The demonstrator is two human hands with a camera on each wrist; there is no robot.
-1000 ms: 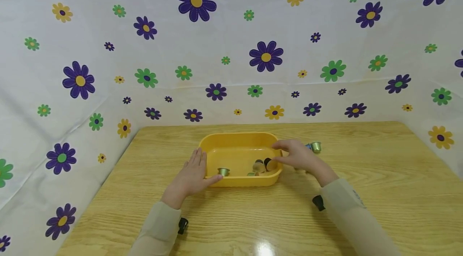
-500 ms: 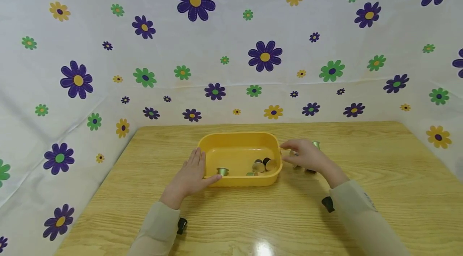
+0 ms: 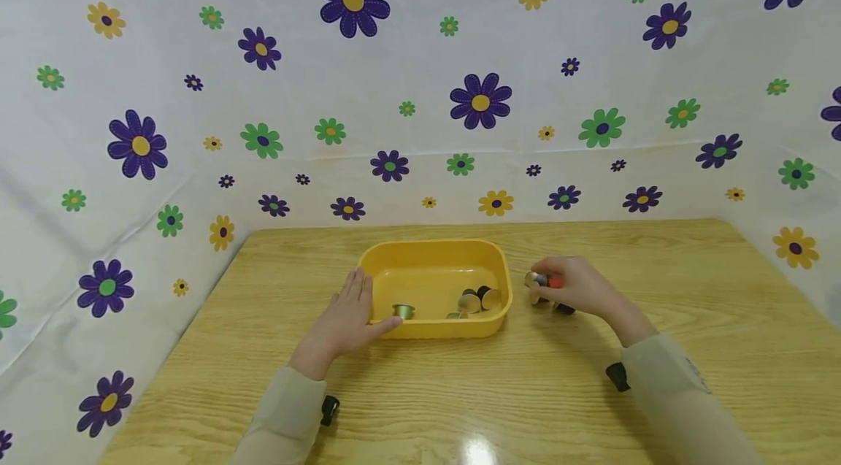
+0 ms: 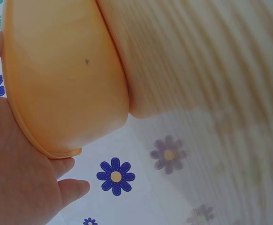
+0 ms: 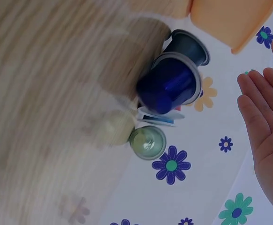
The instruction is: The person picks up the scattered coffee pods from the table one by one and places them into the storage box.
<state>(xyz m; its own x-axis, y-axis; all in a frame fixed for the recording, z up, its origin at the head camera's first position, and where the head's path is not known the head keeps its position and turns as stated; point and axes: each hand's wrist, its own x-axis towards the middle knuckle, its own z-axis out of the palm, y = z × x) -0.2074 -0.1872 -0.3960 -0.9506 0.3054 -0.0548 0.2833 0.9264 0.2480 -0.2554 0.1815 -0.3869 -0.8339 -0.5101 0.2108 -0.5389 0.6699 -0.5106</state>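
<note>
Resting flat-fingered against the yellow tray (image 3: 434,260), the left hand (image 3: 344,319) steadies it while the right hand (image 3: 574,288), fingers relaxed, hovers over light, rigid, likely slippery capsules (image 5: 171,84), best pinched round their rims.

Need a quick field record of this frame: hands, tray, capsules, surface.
left hand: flat against the tray's left wall, fingers straight
right hand: right of the tray, over loose capsules; grip unclear
tray: yellow, on the table, apart from the right hand
capsules in tray: cluster at right end, one green near left
loose capsules: blue, grey, pale green, on table by tray corner
table: wood grain
backdrop: flowered cloth
</note>
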